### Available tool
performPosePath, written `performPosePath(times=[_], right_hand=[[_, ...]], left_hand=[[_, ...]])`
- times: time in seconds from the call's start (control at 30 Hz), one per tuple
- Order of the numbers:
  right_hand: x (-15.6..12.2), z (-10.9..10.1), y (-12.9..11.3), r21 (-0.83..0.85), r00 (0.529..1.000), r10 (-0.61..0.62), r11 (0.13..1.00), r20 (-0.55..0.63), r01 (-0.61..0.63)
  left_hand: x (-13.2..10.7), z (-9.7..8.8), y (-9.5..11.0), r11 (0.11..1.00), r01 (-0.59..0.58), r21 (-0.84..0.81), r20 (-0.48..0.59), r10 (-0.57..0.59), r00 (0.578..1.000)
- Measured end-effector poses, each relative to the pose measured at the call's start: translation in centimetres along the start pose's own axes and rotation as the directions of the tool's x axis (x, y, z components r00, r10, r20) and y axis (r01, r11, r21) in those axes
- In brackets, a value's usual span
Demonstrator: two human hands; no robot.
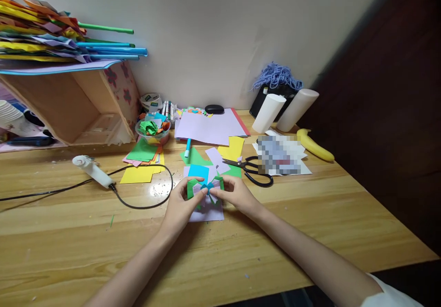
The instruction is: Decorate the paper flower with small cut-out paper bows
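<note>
Between my two hands is a folded paper figure (207,188) in green, lilac and blue, held just above the table's middle. My left hand (183,199) pinches its left side, with the thumb on the blue centre. On the other side, my right hand (238,194) grips the right edge, its thumb also near the centre. A lilac sheet (208,213) lies under the figure, and a blue paper square (198,173) is just behind it. Black-handled scissors (257,169) rest to the right of the squares, touching green and lilac paper pieces.
A white glue gun (92,171) with a looped black cord lies left. Behind it are stacked coloured papers (143,153) and a tub of scraps (153,130). A blue marker (188,148), lilac sheets (206,125), white rolls (269,113) and a banana (315,146) stand or lie farther back.
</note>
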State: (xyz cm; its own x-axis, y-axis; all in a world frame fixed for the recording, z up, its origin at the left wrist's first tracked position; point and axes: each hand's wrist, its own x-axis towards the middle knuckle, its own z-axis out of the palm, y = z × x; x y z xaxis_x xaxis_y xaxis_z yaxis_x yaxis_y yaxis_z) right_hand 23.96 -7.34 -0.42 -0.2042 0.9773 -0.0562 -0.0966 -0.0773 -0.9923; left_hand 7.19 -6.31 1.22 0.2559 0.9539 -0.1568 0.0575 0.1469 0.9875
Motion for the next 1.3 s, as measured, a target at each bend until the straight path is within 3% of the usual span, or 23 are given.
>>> performPosePath(times=[0.27,0.5,0.63,0.8,1.07,1.3], right_hand=[[-0.2,-0.2,0.2,-0.092,0.999,-0.029,0.995,-0.032,0.026],[-0.3,0.5,0.0,-0.123,0.999,-0.024,0.992,-0.021,0.022],[-0.4,0.5,-0.7,-0.179,0.996,-0.067,0.982,-0.066,0.054],[-0.3,0.3,-1.0,-0.110,0.991,-0.037,0.994,-0.125,0.023],[-0.1,0.6,-0.4,-0.091,0.999,-0.017,0.996,-0.052,0.012],[-0.5,0.4,-0.8,-0.137,0.998,-0.059,0.989,-0.008,0.057]], left_hand=[[0.2,0.3,-0.8,0.997,-0.051,0.060,-0.045,0.053,0.998],[0.0,0.5,-1.2,0.994,-0.106,-0.032,-0.058,0.104,0.993],[0.2,0.3,-1.2,0.993,-0.015,-0.114,0.001,0.015,1.000],[0.8,0.0,-0.9,0.980,0.086,-0.178,0.047,-0.078,0.996],[0.8,-0.4,-0.4,0.999,0.032,0.028,0.081,-0.034,0.996],[0.2,-0.4,0.1,0.999,-0.048,0.008,0.112,0.046,0.993]])
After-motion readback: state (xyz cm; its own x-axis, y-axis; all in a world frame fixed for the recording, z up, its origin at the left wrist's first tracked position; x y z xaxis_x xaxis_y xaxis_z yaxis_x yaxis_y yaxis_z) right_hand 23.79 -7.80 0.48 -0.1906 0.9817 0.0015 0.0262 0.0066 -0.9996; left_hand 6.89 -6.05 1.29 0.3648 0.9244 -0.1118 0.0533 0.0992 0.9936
